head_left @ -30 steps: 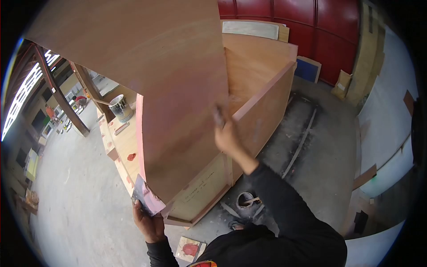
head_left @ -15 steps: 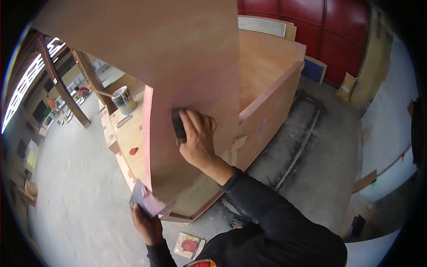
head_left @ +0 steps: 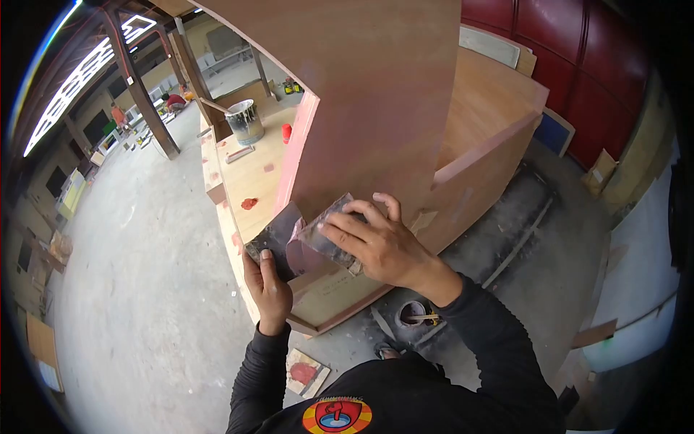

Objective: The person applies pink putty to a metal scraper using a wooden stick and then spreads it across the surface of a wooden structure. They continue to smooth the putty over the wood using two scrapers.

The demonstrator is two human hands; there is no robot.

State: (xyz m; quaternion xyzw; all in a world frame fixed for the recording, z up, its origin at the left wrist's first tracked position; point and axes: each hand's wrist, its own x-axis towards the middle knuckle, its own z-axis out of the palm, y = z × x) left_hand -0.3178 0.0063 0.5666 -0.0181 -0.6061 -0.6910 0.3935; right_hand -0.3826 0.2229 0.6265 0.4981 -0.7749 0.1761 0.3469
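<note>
My left hand (head_left: 269, 293) grips a dark flat putty plate (head_left: 271, 235) with its thumb on top. Pink putty (head_left: 296, 253) lies along the plate's right side. My right hand (head_left: 387, 249) is closed on a dark, flat putty spreader (head_left: 329, 239), fingers laid across its face. The spreader's left edge meets the putty on the plate; both are held before a tall wooden panel (head_left: 376, 94) smeared with pinkish filler. A pink-coated edge (head_left: 298, 148) runs down the panel's left side.
On the bench (head_left: 271, 170) left of the panel stand a stained bucket (head_left: 244, 123) and a small red container (head_left: 286, 133). A pot (head_left: 412, 312) and a board with red paste (head_left: 303, 372) are on the floor. People (head_left: 119, 116) are in the far background.
My right hand has come off the panel, bringing the spreader down to the plate. My left hand has raised the plate. The view has shifted, showing the pot on the floor.
</note>
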